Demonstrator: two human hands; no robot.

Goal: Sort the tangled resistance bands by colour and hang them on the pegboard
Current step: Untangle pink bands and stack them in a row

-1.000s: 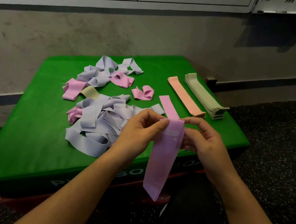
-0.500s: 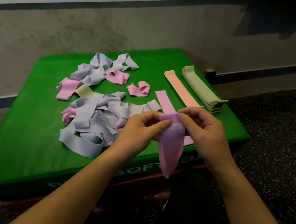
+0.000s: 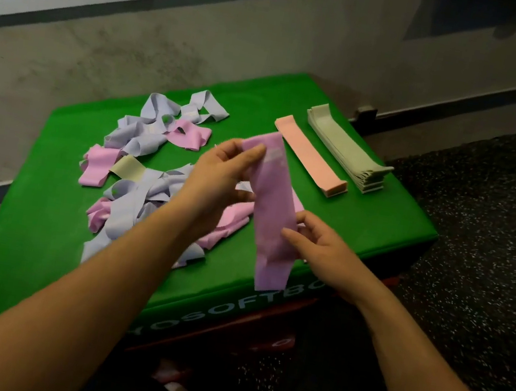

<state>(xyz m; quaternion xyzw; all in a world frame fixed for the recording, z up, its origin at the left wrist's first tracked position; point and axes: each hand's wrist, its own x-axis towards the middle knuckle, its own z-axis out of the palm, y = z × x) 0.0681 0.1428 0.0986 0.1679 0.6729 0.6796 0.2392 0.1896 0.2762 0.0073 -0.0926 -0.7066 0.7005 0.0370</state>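
Observation:
I hold a pink resistance band stretched flat above the green box. My left hand pinches its far end, and my right hand grips it lower along its right edge. A tangled heap of lilac and pink bands lies on the box under my left forearm. A second tangle of lilac and pink bands sits farther back. A flat salmon band and a neat stack of pale green bands lie side by side at the box's right. No pegboard is in view.
The green padded box stands against a concrete wall. Dark speckled rubber floor lies to the right and in front. A single pale yellow-green band pokes out of the near tangle.
The pink band hung bunched from both hands at the box's front edge; now it is spread out flat, my left hand has carried its end up and away, my right hand has slid lower.

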